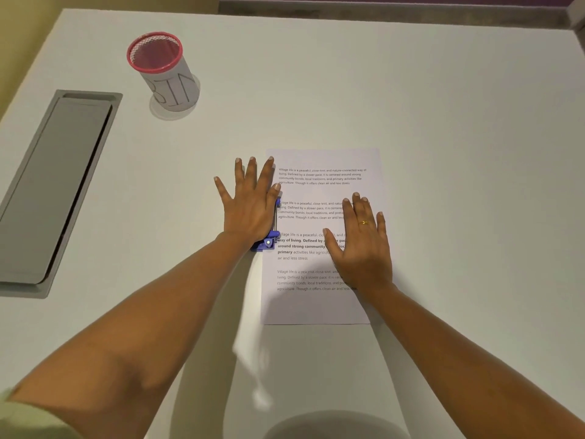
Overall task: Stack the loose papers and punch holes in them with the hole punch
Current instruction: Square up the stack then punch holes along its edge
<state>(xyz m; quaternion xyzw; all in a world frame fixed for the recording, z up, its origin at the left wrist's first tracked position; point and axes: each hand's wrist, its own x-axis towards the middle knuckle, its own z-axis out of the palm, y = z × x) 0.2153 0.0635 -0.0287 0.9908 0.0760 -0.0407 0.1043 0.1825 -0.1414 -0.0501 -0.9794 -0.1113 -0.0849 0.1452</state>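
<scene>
A white table [443,106] seen from above, with both bare forearms reaching forward onto it. At the far left, a long grey tray [47,191] is set into the tabletop. Behind it and a little to the right stands a round mesh cup [164,71] with a pink rim and a paper wrap lettered "BIN".

Near the middle, the left hand [250,204] lies flat, palm down, fingers spread wide, pressing on top of a blue hole punch [269,240]. Only the punch's near end and a thin strip along its right side show from under the hand. The punch sits at the left edge of the papers [319,305], about halfway along that edge.

The papers lie upright in front of the person as a neat stack, printed with several short paragraphs of text. The right hand [361,245] rests flat on the middle of the top sheet, fingers open and slightly spread, with a gold ring [363,222] on one finger. It holds nothing.
</scene>
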